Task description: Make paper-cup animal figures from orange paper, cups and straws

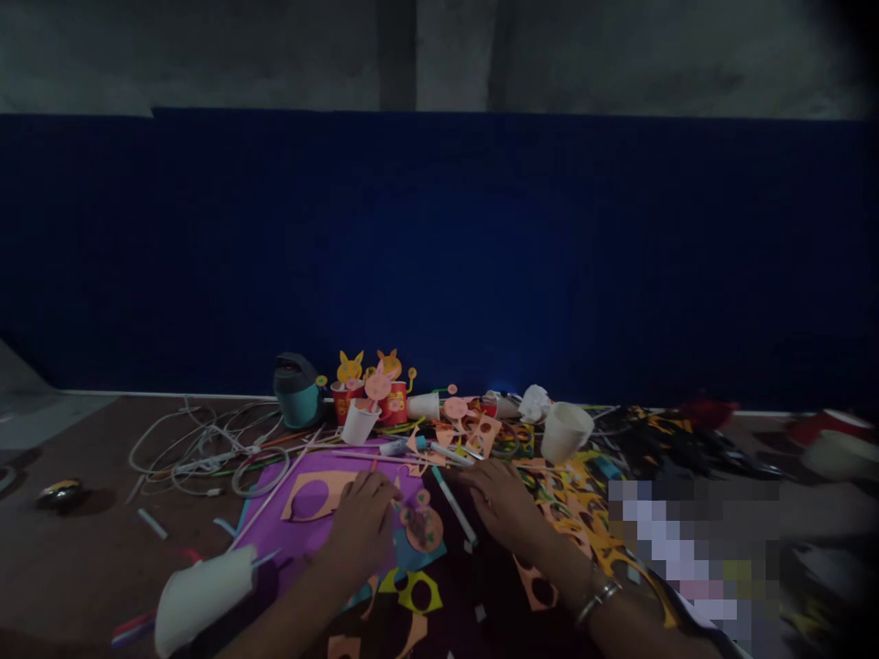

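Palm down, my left hand (363,514) rests on a purple sheet (275,522), beside a peach paper piece (330,485) with a round hole. Just right of its fingertips lies a pinkish round paper animal face (424,531) with small ears, over a blue scrap (408,556). My right hand (504,505) lies palm down with fingers slightly bent and apart, holding nothing visible. Near its fingertips is a white marker with a teal end (453,506). A yellow cut-out scrap (420,591) lies below, between my forearms.
Paper cups with animal faces, including a white cup (361,421), stand at the back beside a teal container (298,403). A white cup (567,432) stands right; another cup (202,595) lies left. Coiled white cable (206,448) and orange scraps (583,513) spread around. A blue panel (439,247) rises behind.
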A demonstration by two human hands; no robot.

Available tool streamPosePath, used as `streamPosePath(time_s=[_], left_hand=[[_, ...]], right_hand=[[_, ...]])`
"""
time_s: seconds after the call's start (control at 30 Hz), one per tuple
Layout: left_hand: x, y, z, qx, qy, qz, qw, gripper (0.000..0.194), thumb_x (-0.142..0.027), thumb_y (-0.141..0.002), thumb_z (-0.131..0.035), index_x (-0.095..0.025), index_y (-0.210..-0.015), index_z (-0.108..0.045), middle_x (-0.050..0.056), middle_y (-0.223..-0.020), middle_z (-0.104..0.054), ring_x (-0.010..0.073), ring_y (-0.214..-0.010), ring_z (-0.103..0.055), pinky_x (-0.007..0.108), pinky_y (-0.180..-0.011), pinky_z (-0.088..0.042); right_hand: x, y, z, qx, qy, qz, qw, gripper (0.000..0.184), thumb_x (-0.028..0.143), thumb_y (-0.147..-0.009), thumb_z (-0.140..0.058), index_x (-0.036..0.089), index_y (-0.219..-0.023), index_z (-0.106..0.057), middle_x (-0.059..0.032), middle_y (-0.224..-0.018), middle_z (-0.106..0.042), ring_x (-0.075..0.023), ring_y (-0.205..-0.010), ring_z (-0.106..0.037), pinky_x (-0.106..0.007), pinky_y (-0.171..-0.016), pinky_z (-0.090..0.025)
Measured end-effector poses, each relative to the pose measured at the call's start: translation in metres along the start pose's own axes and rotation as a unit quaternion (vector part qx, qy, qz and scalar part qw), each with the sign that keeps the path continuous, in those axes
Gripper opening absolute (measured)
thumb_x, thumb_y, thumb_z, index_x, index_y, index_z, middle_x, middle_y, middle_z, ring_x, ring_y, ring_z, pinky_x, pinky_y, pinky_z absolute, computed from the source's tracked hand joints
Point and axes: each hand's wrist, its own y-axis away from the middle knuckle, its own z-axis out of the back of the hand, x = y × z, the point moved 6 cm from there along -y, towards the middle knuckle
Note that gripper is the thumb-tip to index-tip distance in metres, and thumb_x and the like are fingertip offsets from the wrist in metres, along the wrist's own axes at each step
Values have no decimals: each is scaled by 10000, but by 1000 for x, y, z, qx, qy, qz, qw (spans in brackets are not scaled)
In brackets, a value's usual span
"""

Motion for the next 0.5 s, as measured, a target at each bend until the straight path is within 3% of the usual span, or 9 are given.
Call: streamPosePath(time_s=[0.1,0.2,0.3,0.43,0.5], left_hand=[[-27,21,-5,40,44,-73,996,265,-81,-807,-414,-243,-884,-609,21,-925,-599,184,-924,-500,342,-804,-377],[-54,43,-20,80,65,-213,972,203,-185,-813,-490,-261,-969,-594,13,-997,-620,182,-965,-509,349,-855,-374],[-64,59,-37,60,36,-352,933,210,-313,-769,-581,-267,-973,-599,-2,-1058,-635,214,-1025,-509,380,-902,-355],[-58,62,-52,52,2,-365,930,219,-353,-774,-584,-259,-970,-606,9,-963,-653,207,-1029,-511,363,-916,-364],[-58,62,-51,47,0,-349,936,186,-358,-777,-582,-255,-927,-619,10,-906,-653,201,-1004,-518,359,-909,-376]], right_hand=[[-11,8,6,-32,15,-17,999,289,110,-821,-422,214,-1013,-612,-62,-980,-634,-222,-952,-532,-376,-829,-377],[-30,19,13,-72,23,-50,996,293,105,-807,-420,220,-985,-623,-54,-968,-645,-220,-935,-553,-365,-792,-391],[-52,30,21,-138,15,-85,987,285,114,-808,-406,224,-956,-622,-52,-937,-649,-215,-905,-569,-359,-769,-407],[-69,42,28,-248,-3,-112,962,242,128,-828,-390,200,-926,-599,-69,-905,-632,-221,-890,-557,-375,-775,-414],[-68,41,29,-270,-3,-112,956,243,122,-831,-385,200,-925,-595,-70,-914,-622,-225,-910,-541,-388,-789,-403]])
